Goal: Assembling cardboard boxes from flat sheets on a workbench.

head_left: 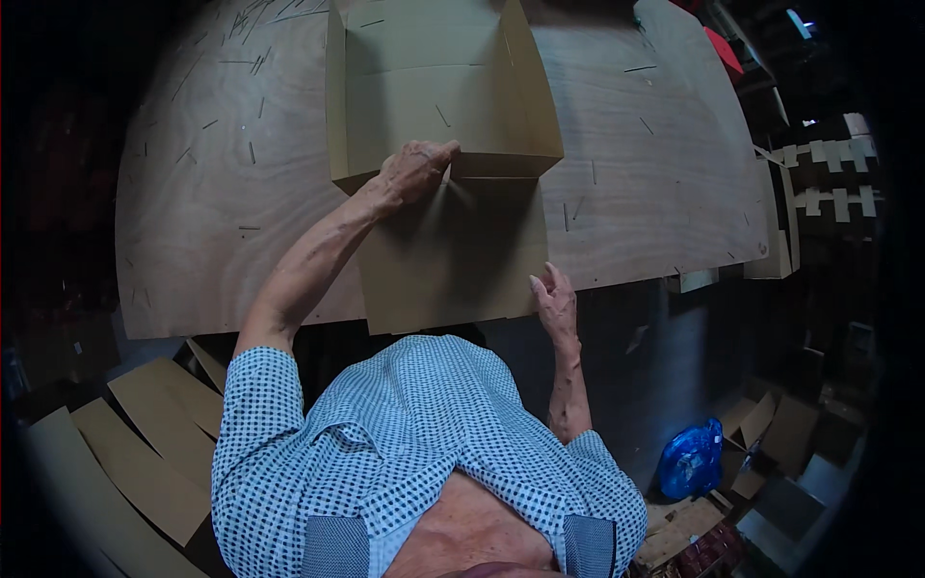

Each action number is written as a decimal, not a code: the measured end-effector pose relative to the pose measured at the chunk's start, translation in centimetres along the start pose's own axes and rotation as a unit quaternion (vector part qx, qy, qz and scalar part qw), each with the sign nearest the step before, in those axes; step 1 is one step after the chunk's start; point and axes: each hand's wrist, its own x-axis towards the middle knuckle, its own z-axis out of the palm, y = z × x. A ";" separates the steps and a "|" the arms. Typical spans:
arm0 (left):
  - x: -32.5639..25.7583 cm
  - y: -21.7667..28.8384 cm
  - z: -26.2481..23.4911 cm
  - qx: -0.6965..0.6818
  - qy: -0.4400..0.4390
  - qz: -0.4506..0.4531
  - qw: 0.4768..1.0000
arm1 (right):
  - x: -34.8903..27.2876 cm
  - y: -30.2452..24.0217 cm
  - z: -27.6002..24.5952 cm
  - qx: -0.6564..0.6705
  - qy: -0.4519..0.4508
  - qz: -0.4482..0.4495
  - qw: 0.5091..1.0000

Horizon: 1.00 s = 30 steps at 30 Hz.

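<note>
A brown cardboard box (424, 91) stands on the plywood table in front of me, its inside facing up. Its near flap (462, 255) hangs toward my body and over the table's front edge. My left hand (419, 169) is closed on the top edge of the box's near wall, around its middle. By the flap's right edge is my right hand (556, 303), thumb and fingers apart and nothing seen between them. Whether its thumb touches the cardboard I cannot tell. A thin dark sliver (442, 116) lies inside the box.
Several thin dark slivers are scattered over the plywood table (655, 207). Flat cardboard sheets (164, 414) lean at the lower left. A blue plastic-wrapped bundle (690, 460) and cardboard boxes (771, 433) are on the lower right. Something red (725, 53) shows beyond the far right edge.
</note>
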 end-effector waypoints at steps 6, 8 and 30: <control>0.1 -0.3 0.1 -0.015 -0.002 0.000 1.000 | 0.6 1.6 -0.4 -0.062 -0.003 0.018 0.998; 0.0 -0.4 0.0 -0.013 -0.006 0.006 1.000 | 0.7 1.9 -0.7 -0.029 -0.005 0.021 0.999; -3.8 3.2 1.0 -0.057 -0.183 0.138 0.972 | 5.8 -0.5 -7.1 0.179 0.131 -0.257 0.940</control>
